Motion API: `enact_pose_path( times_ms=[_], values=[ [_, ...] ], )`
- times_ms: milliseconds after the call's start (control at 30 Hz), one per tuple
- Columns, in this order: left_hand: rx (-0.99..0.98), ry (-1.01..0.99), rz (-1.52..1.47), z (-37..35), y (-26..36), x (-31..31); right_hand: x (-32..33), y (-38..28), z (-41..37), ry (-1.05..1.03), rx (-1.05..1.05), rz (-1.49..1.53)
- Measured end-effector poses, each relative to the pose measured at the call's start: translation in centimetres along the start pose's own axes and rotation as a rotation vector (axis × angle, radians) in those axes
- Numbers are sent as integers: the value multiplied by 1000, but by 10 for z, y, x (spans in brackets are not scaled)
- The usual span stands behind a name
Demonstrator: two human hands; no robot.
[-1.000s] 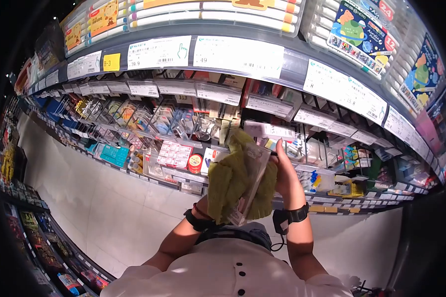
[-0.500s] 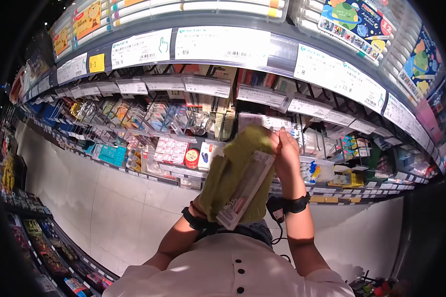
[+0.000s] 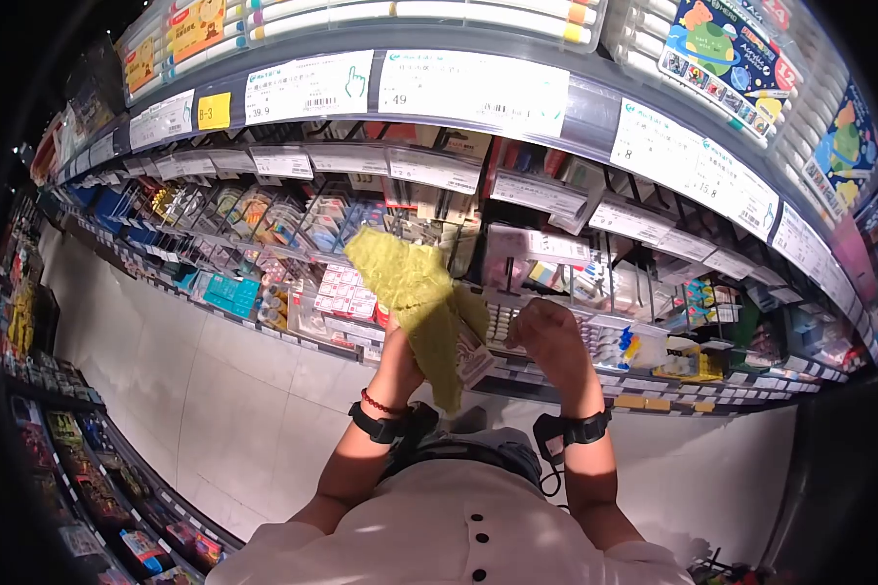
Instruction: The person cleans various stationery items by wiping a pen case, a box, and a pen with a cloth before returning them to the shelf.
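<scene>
A yellow-green cloth (image 3: 415,292) hangs folded from my left hand (image 3: 400,361), whose fingers are largely hidden behind it. The end of a slim package (image 3: 475,361) shows under the cloth's right side; how it is held is hidden. To the right, my right hand (image 3: 551,336) is raised in front of the lower shelf, apart from the cloth. Its fingers are curled in, and I see nothing in them.
Marker boxes (image 3: 717,58) stand on the upper shelf above a strip of price labels (image 3: 473,93). Small packaged goods fill the lower shelf, including red-and-white boxes (image 3: 346,292) and teal packs (image 3: 231,294). Another stocked shelf (image 3: 107,487) stands at lower left, across the tiled floor (image 3: 234,390).
My right hand has let go of the cloth and is now apart from it. The cloth has swung up and left, covering most of the slim package. The view has shifted slightly.
</scene>
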State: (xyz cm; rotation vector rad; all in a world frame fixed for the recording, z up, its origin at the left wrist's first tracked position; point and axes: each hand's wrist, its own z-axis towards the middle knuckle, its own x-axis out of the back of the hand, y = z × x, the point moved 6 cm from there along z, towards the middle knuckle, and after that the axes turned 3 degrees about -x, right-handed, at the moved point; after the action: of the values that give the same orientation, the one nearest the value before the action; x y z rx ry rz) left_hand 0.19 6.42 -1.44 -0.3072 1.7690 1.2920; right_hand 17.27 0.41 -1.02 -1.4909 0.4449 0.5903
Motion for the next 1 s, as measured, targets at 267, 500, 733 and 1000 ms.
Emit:
enact_pose_path(
  times_ms=[267,500,733,1000],
  values=[
    [-609,359,221,26,26,11,-72,-10,-44,494,672,-1265],
    [-474,406,41,19,30,-28,-85,6,-13,172,515,-1344],
    [-495,-32,568,7,6,-28,-42,13,0,291,46,-1100],
    [-393,265,118,12,23,-34,-27,27,-10,288,-113,-1033]
  ],
)
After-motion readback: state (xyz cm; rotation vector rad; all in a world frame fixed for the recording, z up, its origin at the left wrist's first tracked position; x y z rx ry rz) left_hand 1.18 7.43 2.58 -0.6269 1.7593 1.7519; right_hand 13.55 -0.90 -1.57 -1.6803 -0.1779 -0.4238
